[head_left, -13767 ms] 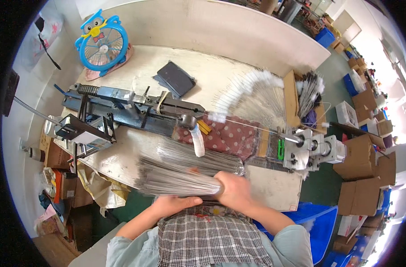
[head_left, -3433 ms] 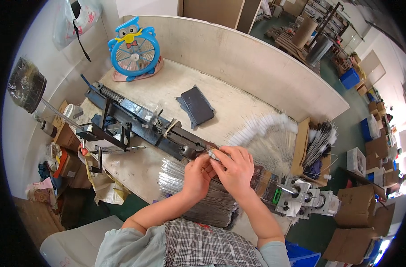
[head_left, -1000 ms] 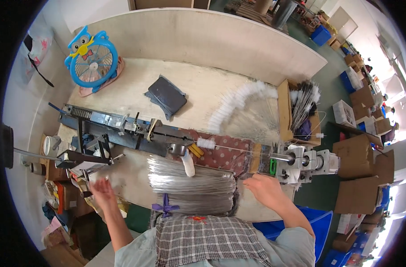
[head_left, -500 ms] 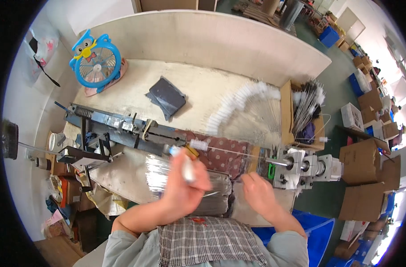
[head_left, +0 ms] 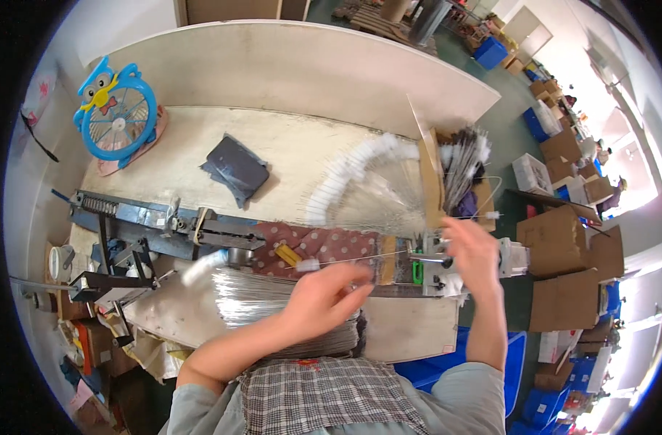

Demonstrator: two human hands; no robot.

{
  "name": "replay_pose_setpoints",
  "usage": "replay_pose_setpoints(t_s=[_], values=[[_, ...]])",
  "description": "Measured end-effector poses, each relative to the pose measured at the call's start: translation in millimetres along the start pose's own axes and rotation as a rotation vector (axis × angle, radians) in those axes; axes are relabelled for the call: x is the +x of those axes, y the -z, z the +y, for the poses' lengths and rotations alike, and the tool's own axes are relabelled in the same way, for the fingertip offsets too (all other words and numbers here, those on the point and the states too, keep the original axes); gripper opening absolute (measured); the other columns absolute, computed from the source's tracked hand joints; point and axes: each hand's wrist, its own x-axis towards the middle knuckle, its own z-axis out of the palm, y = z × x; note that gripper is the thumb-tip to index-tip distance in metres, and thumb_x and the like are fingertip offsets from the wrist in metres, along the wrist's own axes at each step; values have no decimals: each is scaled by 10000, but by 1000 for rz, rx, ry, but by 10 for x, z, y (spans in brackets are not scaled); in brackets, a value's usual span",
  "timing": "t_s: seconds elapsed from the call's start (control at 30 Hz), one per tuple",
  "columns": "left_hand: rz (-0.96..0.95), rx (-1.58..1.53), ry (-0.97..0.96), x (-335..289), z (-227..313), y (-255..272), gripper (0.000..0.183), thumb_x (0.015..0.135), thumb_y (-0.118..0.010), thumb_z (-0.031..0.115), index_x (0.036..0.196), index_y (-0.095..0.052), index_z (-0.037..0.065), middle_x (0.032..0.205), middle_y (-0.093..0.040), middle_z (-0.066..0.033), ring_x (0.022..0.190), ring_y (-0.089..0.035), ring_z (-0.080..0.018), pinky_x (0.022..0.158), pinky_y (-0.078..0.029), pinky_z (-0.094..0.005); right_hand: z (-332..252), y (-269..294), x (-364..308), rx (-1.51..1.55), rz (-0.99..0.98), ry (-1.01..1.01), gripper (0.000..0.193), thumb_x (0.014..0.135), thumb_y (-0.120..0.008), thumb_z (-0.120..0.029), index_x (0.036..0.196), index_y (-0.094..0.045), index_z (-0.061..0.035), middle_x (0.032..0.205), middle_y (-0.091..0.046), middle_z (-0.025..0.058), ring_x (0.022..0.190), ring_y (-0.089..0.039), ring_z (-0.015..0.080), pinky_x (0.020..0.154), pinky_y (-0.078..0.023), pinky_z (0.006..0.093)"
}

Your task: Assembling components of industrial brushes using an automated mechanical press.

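White bristles tip the wire brush (head_left: 308,265), which lies at the near-left part of the dotted cloth (head_left: 331,243), its thin stem running right toward the metal spindle (head_left: 431,257) past that cloth's right edge. It looks light — soft at the tuft, springy along the stem — so the bare wire beside the bristles is probably the best place to take hold. The left grip (head_left: 325,294) is just right of the tuft, on the cloth's near side, thumb and forefinger loosely curled with a gap between them (blurred, but nothing shows pinched). The right grip (head_left: 473,250) is well apart from the tuft, right of the cloth; whether it pinches anything I cannot tell. Silver wires (head_left: 240,299) lie bundled on the worktop (head_left: 411,326) — nearside of the cloth.
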Motion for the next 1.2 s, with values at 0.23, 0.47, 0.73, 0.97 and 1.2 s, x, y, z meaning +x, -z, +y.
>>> replay_pose_setpoints(t_s=[0.23,0.47,0.73,0.97,1.2], values=[[126,815,-279,629,-648,-459,55,755,-596,106,802,-602,79,770,-587,-82,610,-604,-258,525,-482,-372,2,-520,118,99,-32,-17,214,775,-608,-1,981,-640,-52,843,-650,135,737,-629,306,629,-510,355],[107,1097,-190,1084,-830,-470,168,730,-665,209,827,-612,83,750,-571,-61,731,-608,-253,632,-479,-384,-9,-494,126,203,-303,-83,120,756,-676,-216,818,-699,-116,745,-649,75,705,-590,264,651,-489,370],[149,33,250,-258,-338,-90,232,848,-628,281,894,-671,57,774,-638,-79,698,-598,-203,625,-474,-358,-607,-1023,565,407,-178,469,83,696,-708,-213,717,-692,-135,675,-617,-17,709,-543,187,632,-467,310],[643,-1482,741,-819,-741,724,639,933,-316,567,690,-629,66,584,-550,-38,525,-440,-167,525,-362,-305,-1118,-1609,697,249,-142,421,82,730,-663,-212,724,-668,-130,705,-620,-31,766,-532,181,642,-468,311],[469,-109,563,-539,-405,633,498,845,-585,460,600,-649,31,532,-596,-94,486,-579,-186,508,-461,-315,-1288,-1618,722,194,-241,303,73,709,-664,-184,728,-668,-113,717,-627,-18,781,-535,198,676,-474,315]])
